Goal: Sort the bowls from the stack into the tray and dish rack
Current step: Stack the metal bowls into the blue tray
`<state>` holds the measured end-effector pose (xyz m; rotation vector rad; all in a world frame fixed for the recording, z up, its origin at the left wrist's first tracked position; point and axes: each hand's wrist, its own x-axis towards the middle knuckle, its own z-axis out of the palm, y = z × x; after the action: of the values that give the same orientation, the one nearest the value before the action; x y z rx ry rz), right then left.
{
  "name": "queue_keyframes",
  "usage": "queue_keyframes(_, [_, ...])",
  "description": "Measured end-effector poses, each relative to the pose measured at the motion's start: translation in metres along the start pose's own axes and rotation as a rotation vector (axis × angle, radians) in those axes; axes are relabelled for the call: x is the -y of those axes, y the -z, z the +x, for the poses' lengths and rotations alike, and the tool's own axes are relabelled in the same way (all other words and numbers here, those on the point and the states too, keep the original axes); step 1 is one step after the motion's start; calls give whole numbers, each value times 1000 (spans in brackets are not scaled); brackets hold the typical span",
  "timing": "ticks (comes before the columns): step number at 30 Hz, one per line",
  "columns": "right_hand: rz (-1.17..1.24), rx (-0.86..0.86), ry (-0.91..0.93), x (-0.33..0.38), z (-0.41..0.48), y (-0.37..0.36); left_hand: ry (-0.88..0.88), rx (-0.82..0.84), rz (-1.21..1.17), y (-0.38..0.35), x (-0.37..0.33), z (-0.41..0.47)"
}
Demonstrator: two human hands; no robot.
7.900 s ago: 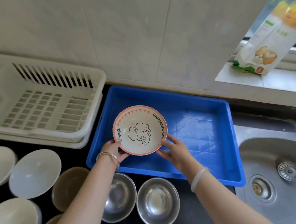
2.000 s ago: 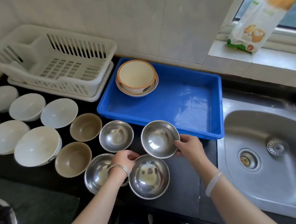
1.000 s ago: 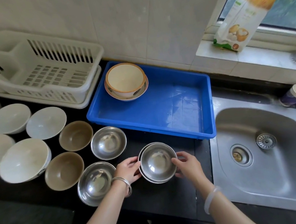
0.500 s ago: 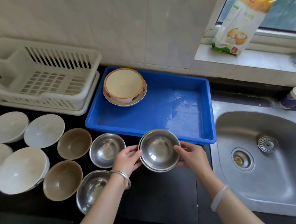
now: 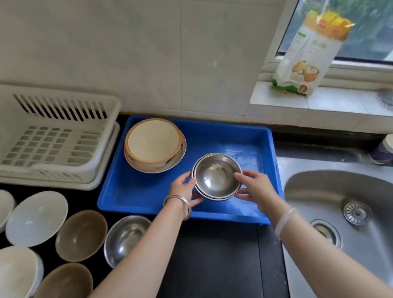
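Half a second earlier the nested pair of shiny steel bowls (image 5: 216, 176) had been held above the black counter's edge; now both hands had carried it forward over the blue plastic tray (image 5: 252, 138). From the left, the white slatted plastic dish rack (image 5: 43, 136) stood empty against the tiled wall. Below it, on the black countertop (image 5: 221, 272), several white ceramic bowls (image 5: 36, 218) sat beside two brown bowls (image 5: 80, 235), and one more single steel bowl (image 5: 126, 238) waited near the tray's front corner. Inside the tray, at its back left, a cream bowl with an orange rim (image 5: 153, 141) rested on a wider patterned bowl. The left hand (image 5: 183, 187) curled its fingers against the left rim of the steel pair, while the right hand (image 5: 254, 186) pressed fingertips to the right rim, so the stack was gripped between them; whether it already touched the tray floor could not be told. Further right lay a stainless steel sink (image 5: 370, 225). Judging by this, sorting was at an early stage: two bowls were placed, two were arriving, and most remained on the counter.
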<state>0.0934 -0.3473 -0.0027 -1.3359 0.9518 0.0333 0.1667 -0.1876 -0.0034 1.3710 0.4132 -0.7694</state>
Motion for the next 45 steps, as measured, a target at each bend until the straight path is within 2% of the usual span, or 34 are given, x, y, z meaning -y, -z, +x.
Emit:
queue_keyframes(11, [-36,2,-84,0,61,-10,67,-74,-81,-13,10,67])
queue_keyframes(31, [163,-28,-47,18,125,-33,-37,-90,-457,-39,6,107])
queue_keyframes(45, [164,-28,-28,20,122,-35,-25,-146,-471,-45,-5,105])
